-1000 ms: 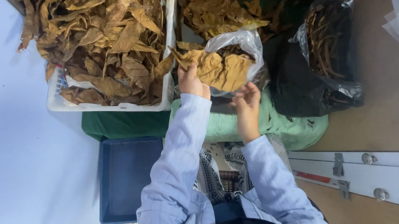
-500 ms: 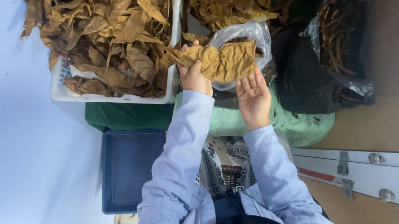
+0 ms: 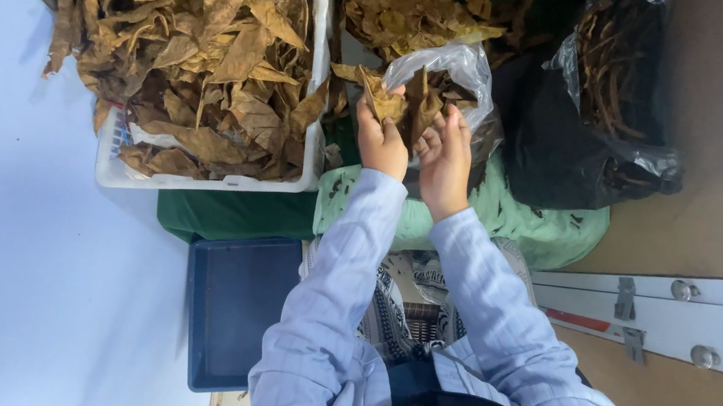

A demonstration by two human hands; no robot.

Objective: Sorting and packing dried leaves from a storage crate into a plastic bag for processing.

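Both hands are working at the clear plastic bag (image 3: 451, 85), mouth propped open at 12 o'clock. Left hand (image 3: 381, 140) is pinching a dried brown leaf (image 3: 384, 99); right hand (image 3: 444, 153), fingers curled, is steadying it. White crate (image 3: 312, 85) w/ more leaves is sitting at 10 o'clock, within reach.

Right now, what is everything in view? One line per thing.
Dried leaves: a heap, brown, in the crate.
Crate: one, white, upper left.
Clear bag: one, holding leaves, at the hands.
Folded leaf: one, brown, between both hands.
Black bag: one, holding dark stems, upper right.
Green cloth: one, under the bags.
Tray: one, dark blue, lower centre.
Left hand: grips the folded leaf.
Right hand: touches the folded leaf.
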